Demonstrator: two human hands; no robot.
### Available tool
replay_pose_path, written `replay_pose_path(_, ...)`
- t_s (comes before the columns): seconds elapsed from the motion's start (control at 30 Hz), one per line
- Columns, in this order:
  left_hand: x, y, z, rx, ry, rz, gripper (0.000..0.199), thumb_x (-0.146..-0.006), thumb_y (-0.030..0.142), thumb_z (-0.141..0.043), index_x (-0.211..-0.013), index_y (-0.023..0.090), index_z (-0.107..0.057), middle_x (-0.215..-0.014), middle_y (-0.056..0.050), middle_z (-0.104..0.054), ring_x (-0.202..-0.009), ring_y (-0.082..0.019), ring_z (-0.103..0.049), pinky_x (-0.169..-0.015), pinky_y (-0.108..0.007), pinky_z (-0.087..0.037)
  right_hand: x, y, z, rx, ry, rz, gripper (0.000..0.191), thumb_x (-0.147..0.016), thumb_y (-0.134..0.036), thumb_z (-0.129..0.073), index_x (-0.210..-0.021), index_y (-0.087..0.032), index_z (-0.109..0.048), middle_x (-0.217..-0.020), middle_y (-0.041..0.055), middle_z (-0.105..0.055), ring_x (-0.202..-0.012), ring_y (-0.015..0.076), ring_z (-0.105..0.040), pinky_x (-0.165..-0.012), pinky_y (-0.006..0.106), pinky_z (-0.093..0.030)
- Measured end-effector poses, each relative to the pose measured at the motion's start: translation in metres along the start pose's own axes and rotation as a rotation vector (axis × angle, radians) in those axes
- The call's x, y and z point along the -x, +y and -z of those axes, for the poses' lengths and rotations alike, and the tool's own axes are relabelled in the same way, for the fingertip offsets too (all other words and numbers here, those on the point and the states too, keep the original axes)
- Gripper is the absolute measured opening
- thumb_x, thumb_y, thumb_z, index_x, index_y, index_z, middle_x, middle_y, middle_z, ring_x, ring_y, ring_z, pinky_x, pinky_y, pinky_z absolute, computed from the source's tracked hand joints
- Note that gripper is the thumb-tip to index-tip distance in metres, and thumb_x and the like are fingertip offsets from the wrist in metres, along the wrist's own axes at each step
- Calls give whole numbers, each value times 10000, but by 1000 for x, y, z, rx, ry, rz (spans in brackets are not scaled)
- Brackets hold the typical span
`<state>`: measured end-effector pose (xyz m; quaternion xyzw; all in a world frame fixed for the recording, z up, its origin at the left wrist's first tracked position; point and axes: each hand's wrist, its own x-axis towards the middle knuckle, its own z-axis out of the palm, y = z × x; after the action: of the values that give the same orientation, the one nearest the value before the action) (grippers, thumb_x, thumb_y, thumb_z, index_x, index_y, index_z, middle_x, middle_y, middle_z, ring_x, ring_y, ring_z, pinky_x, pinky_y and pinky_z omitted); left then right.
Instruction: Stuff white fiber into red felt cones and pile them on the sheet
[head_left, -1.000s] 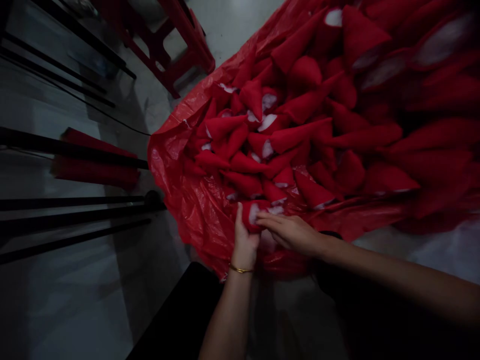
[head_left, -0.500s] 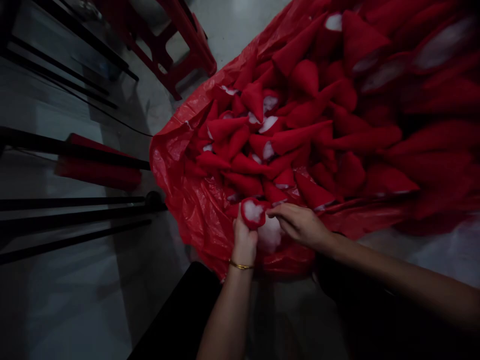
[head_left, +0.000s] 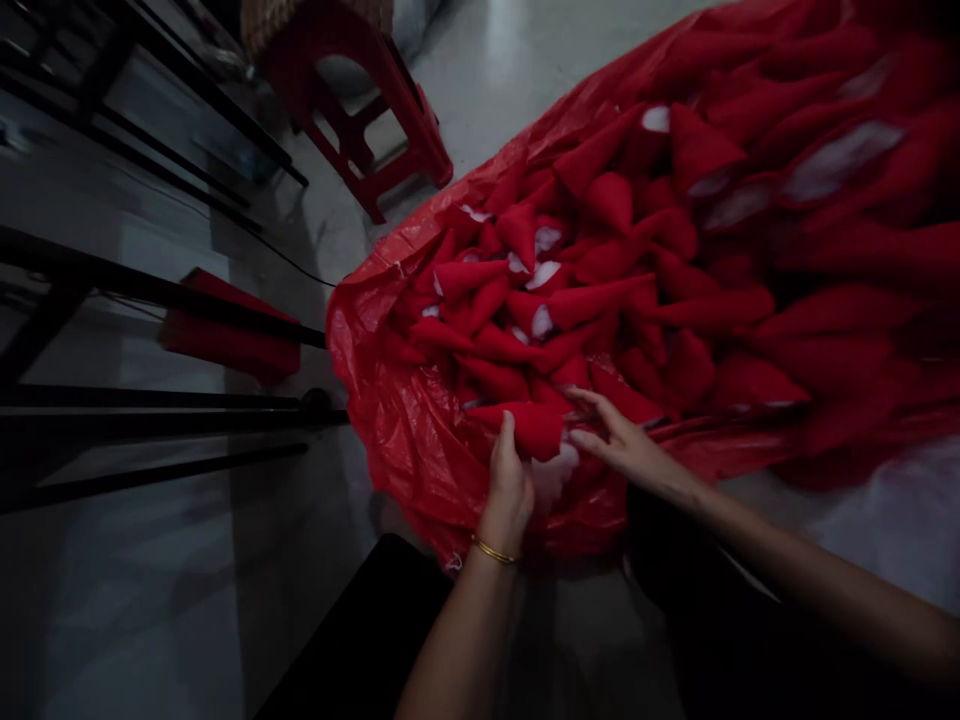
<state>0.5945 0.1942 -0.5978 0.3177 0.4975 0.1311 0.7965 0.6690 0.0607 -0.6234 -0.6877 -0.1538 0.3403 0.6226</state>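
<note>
My left hand (head_left: 511,480), with gold bangles at the wrist, grips a red fabric cone (head_left: 531,428) that lies on its side, its wide end toward my right hand. The fingers of my right hand (head_left: 611,435) are apart, close to that wide end, and nothing shows between them. A tuft of white stuffing (head_left: 553,475) sits just below the cone, on the red plastic sheet (head_left: 405,425). Beyond my hands is a heap of similar red cones (head_left: 600,290), several with white stuffing showing at their wide ends.
A red plastic stool (head_left: 390,140) stands on the floor at the upper left. Dark metal legs (head_left: 172,425) and a red box-like object (head_left: 232,330) are to the left, with a thin cable (head_left: 289,262) running to the sheet. Whitish plastic (head_left: 892,530) lies at the right.
The cone in my left hand has turned from its stuffed opening facing me to lying sideways. My right hand's fingers have spread. The view has shifted slightly.
</note>
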Motion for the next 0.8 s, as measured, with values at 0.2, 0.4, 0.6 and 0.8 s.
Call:
replay_pose_path(0.2, 19, 12, -13, -158, -199, 18, 446, -708, 355, -800, -1081, 156, -657, -1125, -111, -718, -1074, -233, -671, -970, -331, -487, -11, -17, -22, -305, 64, -252, 405, -729, -451, -723, -1019, -185, -629, -891, 45, -720, -743, 201, -676, -678, 326, -576)
replay_pose_path(0.4, 17, 28, -3, -180, -296, -60, 487, -620, 345, -853, -1015, 124, -673, -1001, -107, -745, -912, -219, -702, -915, -346, -505, 14, -47, -7, -531, -140, -475, 464, -839, -586, -599, -1062, -182, -648, -918, 101, -730, -677, 206, -675, -546, 319, -581)
replay_pose_path(0.6, 35, 17, -5, -79, -52, -84, 388, -618, 313, -841, -911, 119, -676, -839, -84, -747, -766, -209, -711, -811, -343, -552, 51, -53, 20, -375, 307, -217, 503, -816, -580, -615, -1222, -291, -550, -1445, 67, -485, -1076, 225, -636, -734, 313, -608)
replay_pose_path(0.8, 77, 29, -19, -35, -76, 84, 358, -750, 419, -732, -963, 147, -641, -838, -89, -727, -776, -212, -709, -763, -357, -575, 76, -74, 14, 205, 294, 186, 282, -819, -467, -637, -932, -214, -688, -991, 87, -696, -913, 240, -661, -809, 378, -563)
